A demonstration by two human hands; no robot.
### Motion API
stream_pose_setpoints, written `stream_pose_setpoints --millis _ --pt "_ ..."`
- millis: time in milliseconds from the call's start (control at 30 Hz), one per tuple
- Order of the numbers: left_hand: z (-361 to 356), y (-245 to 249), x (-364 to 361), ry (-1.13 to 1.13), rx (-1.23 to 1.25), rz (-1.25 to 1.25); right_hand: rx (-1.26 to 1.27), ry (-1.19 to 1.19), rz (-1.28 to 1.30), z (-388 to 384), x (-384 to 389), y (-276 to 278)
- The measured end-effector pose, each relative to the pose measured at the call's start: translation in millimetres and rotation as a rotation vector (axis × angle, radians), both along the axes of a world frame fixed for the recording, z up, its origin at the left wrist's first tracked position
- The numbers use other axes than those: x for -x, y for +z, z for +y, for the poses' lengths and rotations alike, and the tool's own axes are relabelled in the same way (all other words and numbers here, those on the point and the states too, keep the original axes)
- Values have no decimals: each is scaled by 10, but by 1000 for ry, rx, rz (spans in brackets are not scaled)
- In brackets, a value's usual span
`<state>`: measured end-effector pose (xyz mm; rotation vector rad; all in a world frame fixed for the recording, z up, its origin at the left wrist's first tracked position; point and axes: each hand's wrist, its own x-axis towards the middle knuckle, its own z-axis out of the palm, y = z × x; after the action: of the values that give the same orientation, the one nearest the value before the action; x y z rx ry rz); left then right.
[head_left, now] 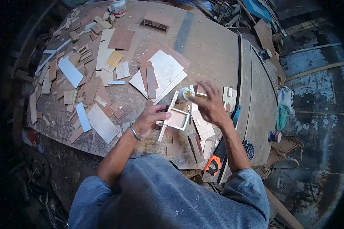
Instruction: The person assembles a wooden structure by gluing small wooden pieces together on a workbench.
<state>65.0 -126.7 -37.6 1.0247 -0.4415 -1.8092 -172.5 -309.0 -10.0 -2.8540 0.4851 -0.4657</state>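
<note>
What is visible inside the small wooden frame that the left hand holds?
Inside the small wooden frame, a plain brownish surface shows. The left hand covers part of one side, hiding what is there.

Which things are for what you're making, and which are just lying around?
Probably for the job:
- shallow wooden box, in the left hand
- white bottle, near the right hand

Probably just lying around:
- orange-handled saw
- white jar

A shallow, open-topped wooden box (176, 120), its rim streaked white, is held over the table (214, 38), near a white bottle (185, 95).
</note>
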Motion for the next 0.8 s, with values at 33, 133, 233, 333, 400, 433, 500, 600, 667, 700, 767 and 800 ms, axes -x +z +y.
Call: stream_pose_setpoints --millis 33,133,233,333,400,433,500,600,667,700,767,800 --pt "-6 -37 -22 -2 -4 6 -50 -46 -59 -100 55 -116" --pt "-7 -126 -52 -5 -20 0 -281 -248 2 -386 222 -670" --pt "-17 -189 -45 14 -33 -19 -293 -303 165 -456 173 -878" --pt "-29 -174 -81 8 -60 -8 -191 -290 280 -467 1 -894" --pt "-37 -222 -103 -10 -59 2 -118 -253 339 -527 -68 -851" --pt "-45 -237 -115 -19 -56 7 -91 -227 365 -582 -87 -835" --pt "-59 -238 -126 -12 -58 11 -69 -207 399 -630 -97 -833" --pt "-84 -243 -129 -11 -51 35 -97 -214 395 -650 -110 -872" --pt "-83 -240 -127 -9 -52 53 -131 -219 344 -613 -107 -915" --pt "-92 -230 -120 -6 -53 62 -155 -226 333 -589 -113 -923" --pt "-111 -206 -107 -5 -49 78 -200 -246 309 -540 -110 -924" --pt "-113 -196 -102 -8 -48 80 -219 -242 284 -514 -103 -929"
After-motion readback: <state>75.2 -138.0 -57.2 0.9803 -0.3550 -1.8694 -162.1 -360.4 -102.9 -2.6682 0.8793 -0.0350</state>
